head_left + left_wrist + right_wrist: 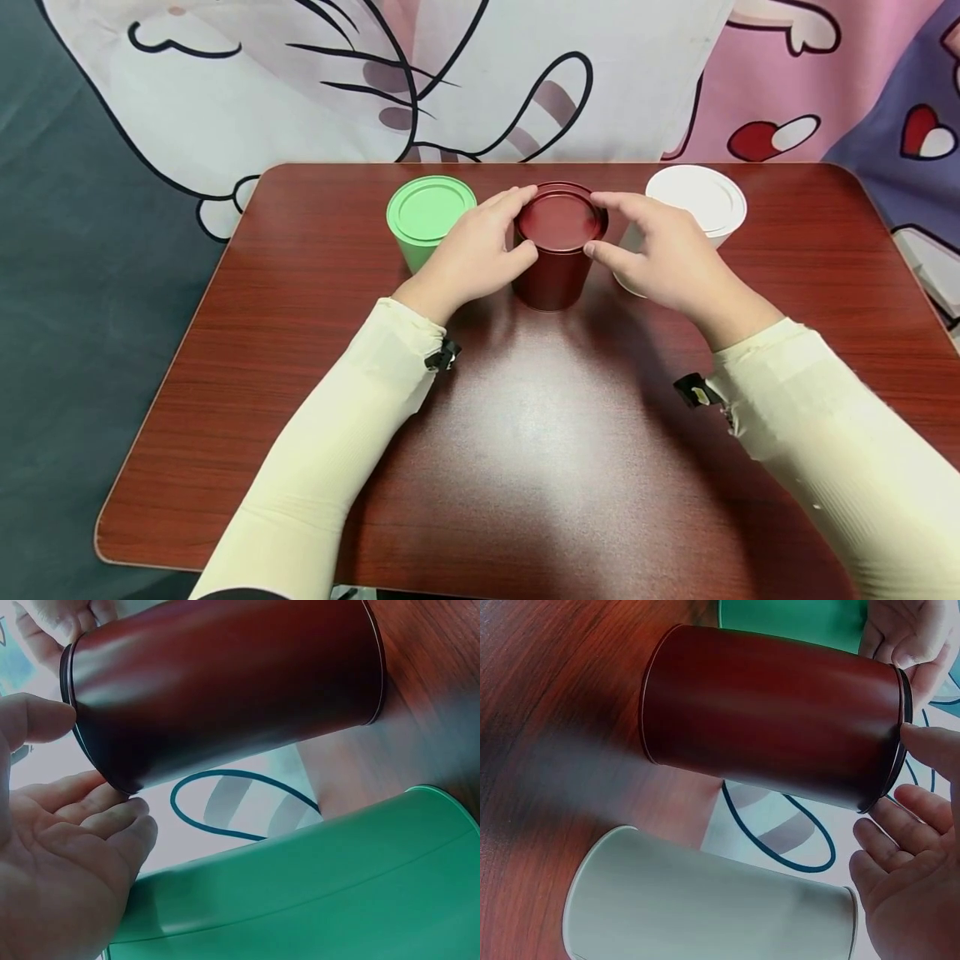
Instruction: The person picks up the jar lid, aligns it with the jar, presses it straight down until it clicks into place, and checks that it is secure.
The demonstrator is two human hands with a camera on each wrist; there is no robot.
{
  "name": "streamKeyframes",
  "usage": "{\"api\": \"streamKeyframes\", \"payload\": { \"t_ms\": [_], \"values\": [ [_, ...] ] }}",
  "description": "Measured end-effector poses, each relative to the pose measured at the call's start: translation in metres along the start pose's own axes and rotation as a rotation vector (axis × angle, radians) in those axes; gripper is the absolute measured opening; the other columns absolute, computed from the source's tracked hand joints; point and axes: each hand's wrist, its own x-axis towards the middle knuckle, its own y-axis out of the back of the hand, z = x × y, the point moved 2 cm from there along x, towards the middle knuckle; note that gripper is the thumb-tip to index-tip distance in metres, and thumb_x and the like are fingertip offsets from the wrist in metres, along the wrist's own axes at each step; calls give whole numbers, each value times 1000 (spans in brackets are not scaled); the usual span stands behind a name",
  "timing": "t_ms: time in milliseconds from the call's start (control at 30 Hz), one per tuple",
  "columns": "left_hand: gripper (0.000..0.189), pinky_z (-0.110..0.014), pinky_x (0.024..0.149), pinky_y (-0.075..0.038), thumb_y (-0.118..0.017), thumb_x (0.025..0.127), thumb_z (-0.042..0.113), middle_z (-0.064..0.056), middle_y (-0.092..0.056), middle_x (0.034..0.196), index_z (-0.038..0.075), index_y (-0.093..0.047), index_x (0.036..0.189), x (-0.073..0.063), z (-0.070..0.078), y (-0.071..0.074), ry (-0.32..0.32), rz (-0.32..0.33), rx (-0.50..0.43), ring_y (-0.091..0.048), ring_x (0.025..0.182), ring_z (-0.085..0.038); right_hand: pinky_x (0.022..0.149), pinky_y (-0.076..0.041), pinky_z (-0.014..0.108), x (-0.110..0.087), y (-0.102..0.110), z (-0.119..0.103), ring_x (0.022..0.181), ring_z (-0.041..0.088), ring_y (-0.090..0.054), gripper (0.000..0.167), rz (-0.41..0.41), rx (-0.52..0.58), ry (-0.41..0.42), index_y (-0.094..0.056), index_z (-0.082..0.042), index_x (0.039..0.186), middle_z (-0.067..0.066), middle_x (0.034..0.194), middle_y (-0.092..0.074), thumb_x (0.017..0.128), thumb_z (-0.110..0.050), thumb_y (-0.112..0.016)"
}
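A dark red canister (552, 279) with a lid (561, 222) stands upright on the table between both hands. My left hand (480, 246) holds its top rim from the left, with thumb in front and fingers behind. From the right, my right hand (667, 250) holds the same rim, its thumb at the near edge and index finger at the far edge. Both wrist views show thumb tips right at the lid's edge and the other fingers beside it. A green canister (431, 210) stands behind my left hand, and a white canister (697, 198) is partly hidden by my right hand.
The brown wood-grain table (247, 400) has rounded corners and reaches back to a cartoon-printed cloth (480, 92). Dark fabric (67, 333) lies to the left of the table. Light sleeves cover both forearms.
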Motion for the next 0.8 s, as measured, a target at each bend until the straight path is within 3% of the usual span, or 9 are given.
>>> {"api": "streamKeyframes", "payload": {
  "t_ms": [800],
  "values": [
    [63, -28, 115, -33, -55, 93, 21, -7, -48, 151, 6, -41, 152, 4, 0, 2, -29, 1, 19, -42, 140, -16, 100, -43, 53, 3, 4, 1, 123, 32, -57, 52, -37, -10, -38, -57, -11, 141, 14, 133, -63, 92, -21, -72]
  ]
}}
